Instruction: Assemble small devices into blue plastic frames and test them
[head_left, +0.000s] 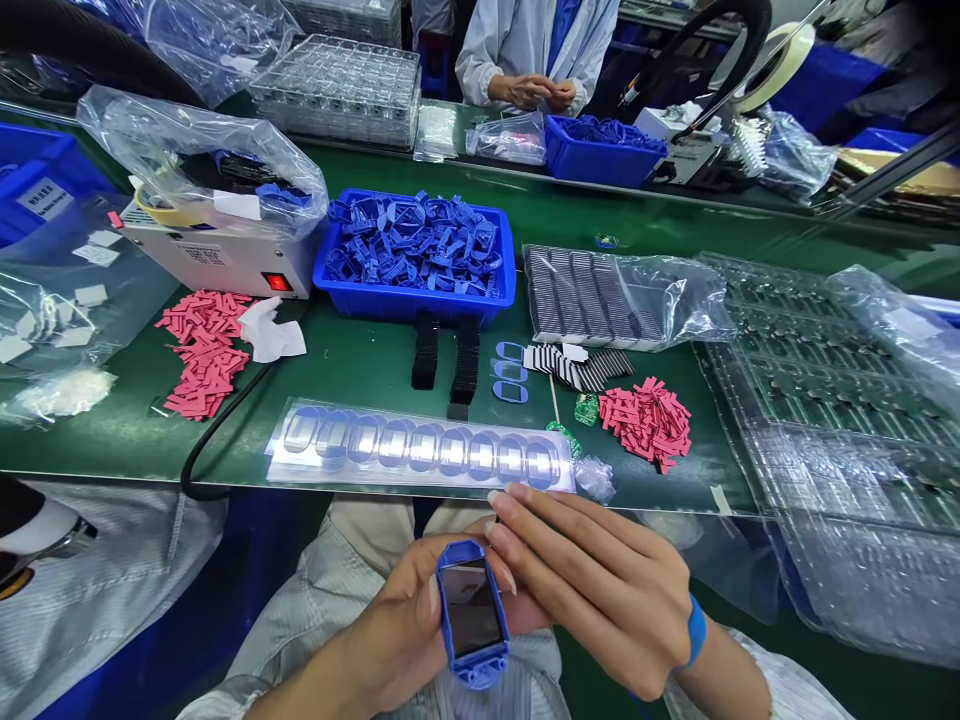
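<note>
My left hand (397,630) grips a small blue-framed device (472,612) with a dark, glossy rectangular face, held upright in front of my body. My right hand (592,580), with a blue band (696,632) at its wrist, lies across from the right. Its extended fingers rest beside the device's upper right edge and against my left hand. The device's lower end has small blue lugs. My left fingers are partly hidden behind the device.
On the green workbench are a blue bin of blue plastic frames (415,255), a film strip of oval parts (412,447), red pieces (206,352), and a bagged stack (600,295). Clear trays (832,390) lie right. A co-worker's hands (532,92) are across the bench.
</note>
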